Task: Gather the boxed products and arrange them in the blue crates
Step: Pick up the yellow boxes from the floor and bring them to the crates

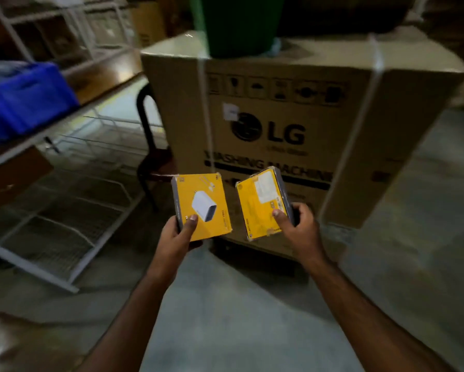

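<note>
Left hand point(178, 232) grip is clamped on the lower edge of one yellow box point(202, 206), thumb on its printed face. Right hand point(296, 224) grip is clamped on a second yellow box point(260, 204), held tilted. The boxes are just apart. Both appear light, rigid and slightly glossy; hold by opposing edges. The blue crate point(26, 100) sits on the shelf at 10 o'clock.

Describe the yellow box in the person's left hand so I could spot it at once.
Find the big LG washing machine carton; two yellow boxes are held up before it. The left hand grips the yellow charger box by its lower corner. It shows a white charger picture, while the other yellow box, in the right hand, shows a label.
</note>
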Available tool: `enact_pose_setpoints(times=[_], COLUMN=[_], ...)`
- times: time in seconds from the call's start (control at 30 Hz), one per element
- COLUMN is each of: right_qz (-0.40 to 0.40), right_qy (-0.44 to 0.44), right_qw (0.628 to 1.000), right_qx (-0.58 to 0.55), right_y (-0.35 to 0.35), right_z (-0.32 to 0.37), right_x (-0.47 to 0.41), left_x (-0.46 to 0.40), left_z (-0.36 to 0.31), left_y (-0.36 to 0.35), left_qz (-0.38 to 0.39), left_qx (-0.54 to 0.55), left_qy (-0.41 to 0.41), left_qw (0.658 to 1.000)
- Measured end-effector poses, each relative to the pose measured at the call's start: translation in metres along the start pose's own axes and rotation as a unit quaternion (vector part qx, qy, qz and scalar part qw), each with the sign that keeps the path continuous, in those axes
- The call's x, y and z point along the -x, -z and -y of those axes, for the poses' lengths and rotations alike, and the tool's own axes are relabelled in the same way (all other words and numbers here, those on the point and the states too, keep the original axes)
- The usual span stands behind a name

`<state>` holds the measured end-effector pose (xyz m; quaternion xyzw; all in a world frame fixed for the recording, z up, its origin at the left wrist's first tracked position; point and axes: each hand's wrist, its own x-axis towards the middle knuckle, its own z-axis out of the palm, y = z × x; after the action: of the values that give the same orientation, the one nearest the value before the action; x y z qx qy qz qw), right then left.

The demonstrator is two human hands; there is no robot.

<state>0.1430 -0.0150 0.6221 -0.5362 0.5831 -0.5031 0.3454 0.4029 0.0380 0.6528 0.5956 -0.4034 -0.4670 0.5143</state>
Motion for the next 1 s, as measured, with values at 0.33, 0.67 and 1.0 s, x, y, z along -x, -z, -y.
enact_pose_setpoints(times=[0.33, 0.67, 1.0], right_qz=[0.090, 0.189, 0.261], right_qy=[0.089, 0.139, 0.142], right_qw=[0.988, 0.964, 0.940], right_qx=[-0.094, -0.124, -0.168], right_y=[-0.269, -0.464, -0.672], right_z=[0.154, 0.238, 0.275], right_x=[-0.044, -0.090, -0.191], left_x=[-0.054, -0.124, -0.286], left_z=[-0.075, -0.087, -0.121], left_y=[0.248, 0.388, 0.503], left_qz=[-0.239, -0.392, -0.458], left_qx=[0.053, 0.098, 0.059], left_qy=[-0.084, -0.114, -0.099], left_qw=[0.966, 0.907, 0.881])
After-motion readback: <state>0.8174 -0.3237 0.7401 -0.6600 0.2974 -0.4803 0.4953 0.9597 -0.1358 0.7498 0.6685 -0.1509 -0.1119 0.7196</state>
